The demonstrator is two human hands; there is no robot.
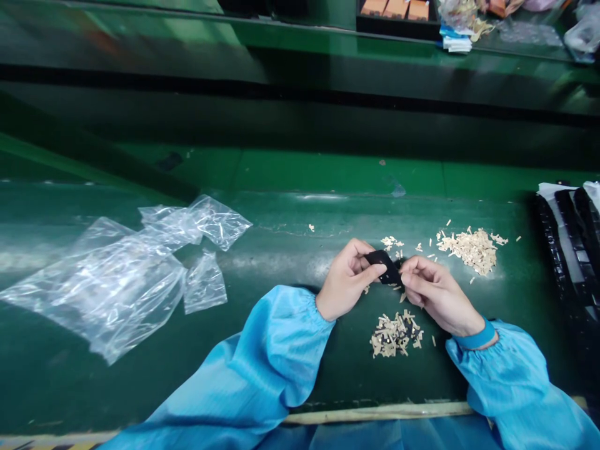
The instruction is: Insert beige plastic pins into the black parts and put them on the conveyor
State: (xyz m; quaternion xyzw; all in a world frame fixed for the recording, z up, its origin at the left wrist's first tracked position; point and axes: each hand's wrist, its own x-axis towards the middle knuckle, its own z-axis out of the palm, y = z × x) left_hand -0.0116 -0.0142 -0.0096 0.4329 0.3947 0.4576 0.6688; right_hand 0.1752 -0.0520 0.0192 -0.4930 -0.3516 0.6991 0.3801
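A small flat black piece (385,269) is pinched between the thumb and fingers of my left hand (349,278). My right hand (435,290) is closed at the piece's right edge, fingertips pressed together; whether they grip the piece itself or something tiny is too small to tell. Beneath and behind the hands lie a few scattered beige bits (391,241). Nearer to me is a pile of beige strips mixed with dark bits (396,334). A larger heap of beige pieces (473,250) sits beyond my right hand.
Crumpled clear plastic bags (117,275) lie on the green work surface (262,350) at the left. Black trays with white sheets (569,244) stand at the right edge. A raised green shelf at the back holds a black box (398,26) of orange items and more bags.
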